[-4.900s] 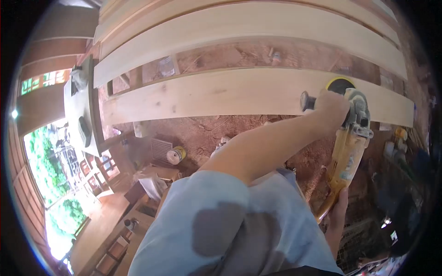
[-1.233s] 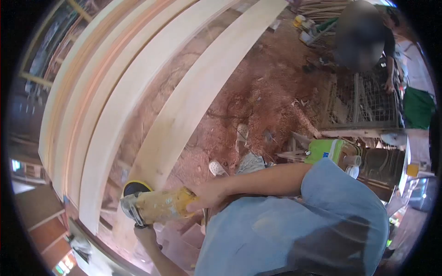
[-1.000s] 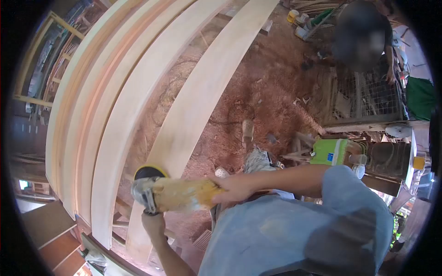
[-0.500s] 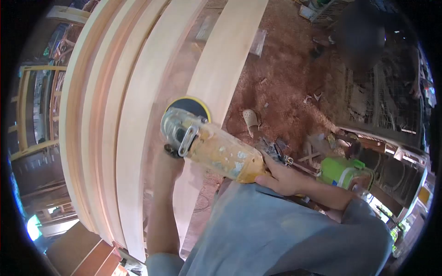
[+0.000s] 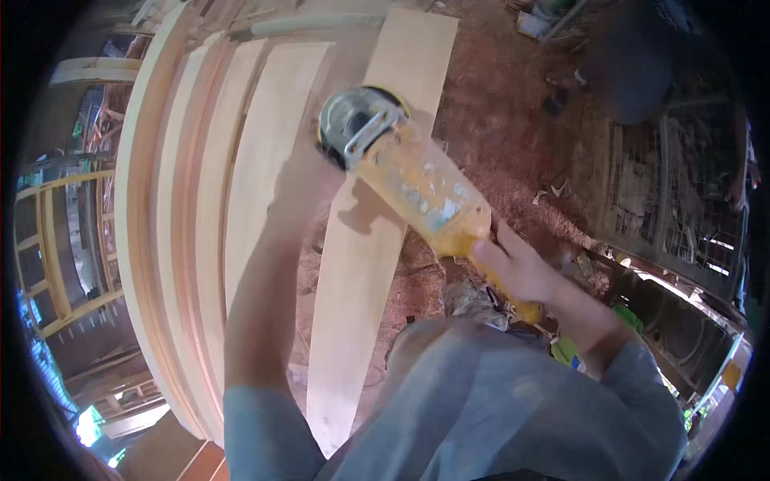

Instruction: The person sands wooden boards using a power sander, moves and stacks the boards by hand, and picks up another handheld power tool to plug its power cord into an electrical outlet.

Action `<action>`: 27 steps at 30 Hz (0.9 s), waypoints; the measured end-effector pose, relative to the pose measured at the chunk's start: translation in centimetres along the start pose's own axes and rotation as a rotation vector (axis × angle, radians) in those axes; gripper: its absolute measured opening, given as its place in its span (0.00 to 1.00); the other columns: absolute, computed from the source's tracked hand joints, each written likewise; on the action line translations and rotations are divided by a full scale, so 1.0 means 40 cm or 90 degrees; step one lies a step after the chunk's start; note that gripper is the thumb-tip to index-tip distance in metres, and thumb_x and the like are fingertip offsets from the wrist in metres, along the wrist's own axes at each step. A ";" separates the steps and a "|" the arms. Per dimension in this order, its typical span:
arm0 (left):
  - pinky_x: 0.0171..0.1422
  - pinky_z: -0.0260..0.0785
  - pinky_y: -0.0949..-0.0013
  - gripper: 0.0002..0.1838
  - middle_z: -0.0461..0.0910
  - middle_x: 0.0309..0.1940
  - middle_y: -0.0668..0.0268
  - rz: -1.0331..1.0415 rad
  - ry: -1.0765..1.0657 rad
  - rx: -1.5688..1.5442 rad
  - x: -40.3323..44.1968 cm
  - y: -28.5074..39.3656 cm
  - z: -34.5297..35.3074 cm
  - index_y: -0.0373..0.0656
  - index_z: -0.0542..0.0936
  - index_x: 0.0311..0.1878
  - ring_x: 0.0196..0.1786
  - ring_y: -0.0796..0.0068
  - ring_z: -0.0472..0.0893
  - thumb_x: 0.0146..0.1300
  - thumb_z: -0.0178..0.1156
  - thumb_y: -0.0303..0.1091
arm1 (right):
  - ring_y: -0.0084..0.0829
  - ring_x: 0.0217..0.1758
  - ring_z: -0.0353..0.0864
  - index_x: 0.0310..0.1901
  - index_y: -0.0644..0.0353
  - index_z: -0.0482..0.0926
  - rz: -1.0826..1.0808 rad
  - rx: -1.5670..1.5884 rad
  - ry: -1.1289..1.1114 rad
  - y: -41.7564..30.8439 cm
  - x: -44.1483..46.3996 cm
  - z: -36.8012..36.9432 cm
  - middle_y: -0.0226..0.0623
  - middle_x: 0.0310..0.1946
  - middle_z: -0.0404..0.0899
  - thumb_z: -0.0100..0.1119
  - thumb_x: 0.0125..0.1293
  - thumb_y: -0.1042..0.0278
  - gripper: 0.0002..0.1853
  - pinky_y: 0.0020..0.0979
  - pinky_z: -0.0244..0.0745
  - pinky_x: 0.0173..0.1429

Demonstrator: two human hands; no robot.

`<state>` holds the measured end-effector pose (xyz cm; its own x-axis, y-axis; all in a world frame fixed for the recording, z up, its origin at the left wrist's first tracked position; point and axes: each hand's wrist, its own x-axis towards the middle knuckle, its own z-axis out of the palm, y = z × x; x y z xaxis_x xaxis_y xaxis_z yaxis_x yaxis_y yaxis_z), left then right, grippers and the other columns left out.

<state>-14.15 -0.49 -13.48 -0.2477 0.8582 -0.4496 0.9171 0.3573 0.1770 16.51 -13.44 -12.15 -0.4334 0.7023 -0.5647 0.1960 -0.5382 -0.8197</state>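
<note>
From my end of the feed, I have the sander [image 5: 425, 192] slanting across the light wooden board [image 5: 345, 329], its metal head [image 5: 353, 124] above the board's far stretch and its body running back toward the wearer. The right hand [image 5: 521, 272] is closed around the rear of the yellow body, thumb over the top. The left hand [image 5: 309, 188] is up by the head, but it's blurred and I cannot tell how its fingers are set.

I judge the tool hefty and rigid, with much of its weight forward, so 2 holds suit it: 1 on the narrow rear grip [image 5: 525, 309], 1 beside the head, clear of the yellow-rimmed pad [image 5: 395, 94]. The housing is smooth and scuffed, and I'd expect dust to make it a little slick. I can't confirm that the pad presses on the wood (the head covers most of it).

The board looks stiff along its length, smooth-faced and easier to mark than to break; I'd take it by its long edges, with support near both ends. More pale boards [image 5: 261, 168] lie to its left, and reddish ground [image 5: 497, 152] shows to its right.
</note>
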 end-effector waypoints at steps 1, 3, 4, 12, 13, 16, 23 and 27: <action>0.55 0.76 0.49 0.18 0.85 0.45 0.46 0.056 0.001 0.031 0.029 0.019 -0.024 0.42 0.84 0.50 0.52 0.43 0.83 0.63 0.60 0.43 | 0.22 0.44 0.73 0.77 0.59 0.53 0.022 0.003 0.031 -0.017 0.014 -0.001 0.36 0.49 0.74 0.50 0.78 0.55 0.33 0.26 0.72 0.48; 0.55 0.76 0.49 0.19 0.86 0.46 0.48 0.174 0.027 0.046 0.100 0.052 -0.063 0.43 0.85 0.50 0.53 0.44 0.83 0.63 0.60 0.46 | 0.16 0.30 0.71 0.76 0.56 0.57 0.043 0.009 0.069 -0.054 0.048 -0.016 0.28 0.37 0.75 0.46 0.79 0.54 0.29 0.22 0.72 0.32; 0.56 0.76 0.49 0.20 0.86 0.46 0.48 0.236 0.052 0.029 0.142 0.070 -0.076 0.44 0.86 0.49 0.53 0.45 0.84 0.63 0.60 0.48 | 0.18 0.29 0.72 0.74 0.56 0.60 0.047 0.008 0.081 -0.076 0.070 -0.034 0.29 0.35 0.75 0.46 0.79 0.53 0.28 0.23 0.73 0.31; 0.51 0.77 0.49 0.19 0.85 0.44 0.43 0.392 0.160 0.102 0.515 0.240 -0.075 0.37 0.85 0.45 0.49 0.43 0.85 0.64 0.58 0.44 | 0.20 0.22 0.72 0.62 0.52 0.70 0.057 0.043 0.169 -0.175 0.176 -0.156 0.27 0.27 0.73 0.48 0.77 0.43 0.24 0.24 0.71 0.25; 0.51 0.77 0.49 0.19 0.85 0.44 0.43 0.393 0.158 0.101 0.479 0.281 -0.090 0.37 0.85 0.45 0.49 0.43 0.85 0.64 0.58 0.44 | 0.20 0.23 0.73 0.57 0.53 0.71 0.049 0.054 0.195 -0.173 0.168 -0.176 0.28 0.27 0.74 0.47 0.77 0.42 0.22 0.25 0.71 0.25; 0.57 0.78 0.52 0.20 0.87 0.47 0.51 0.321 0.123 0.116 0.425 0.357 -0.053 0.46 0.86 0.51 0.52 0.49 0.85 0.62 0.60 0.46 | 0.21 0.23 0.74 0.53 0.52 0.72 0.054 0.094 0.198 -0.142 0.095 -0.217 0.29 0.28 0.75 0.46 0.77 0.41 0.22 0.26 0.72 0.26; 0.47 0.77 0.50 0.13 0.86 0.38 0.49 0.344 -0.042 0.166 0.195 0.218 -0.040 0.41 0.86 0.40 0.44 0.48 0.86 0.60 0.56 0.37 | 0.22 0.29 0.75 0.71 0.54 0.62 0.139 0.078 0.166 -0.070 -0.028 -0.141 0.33 0.37 0.76 0.45 0.79 0.48 0.27 0.26 0.75 0.30; 0.50 0.79 0.50 0.14 0.86 0.40 0.47 0.226 -0.058 -0.010 0.018 0.130 0.036 0.39 0.85 0.44 0.47 0.46 0.86 0.59 0.58 0.34 | 0.25 0.49 0.69 0.78 0.61 0.52 0.073 0.033 0.053 -0.016 -0.079 -0.166 0.37 0.55 0.70 0.50 0.76 0.53 0.36 0.29 0.67 0.50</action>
<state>-9.13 1.44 -14.16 0.1139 0.8939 -0.4335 0.9359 0.0499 0.3487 23.59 -12.23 -10.48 -0.3354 0.6701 -0.6622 0.1930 -0.6391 -0.7445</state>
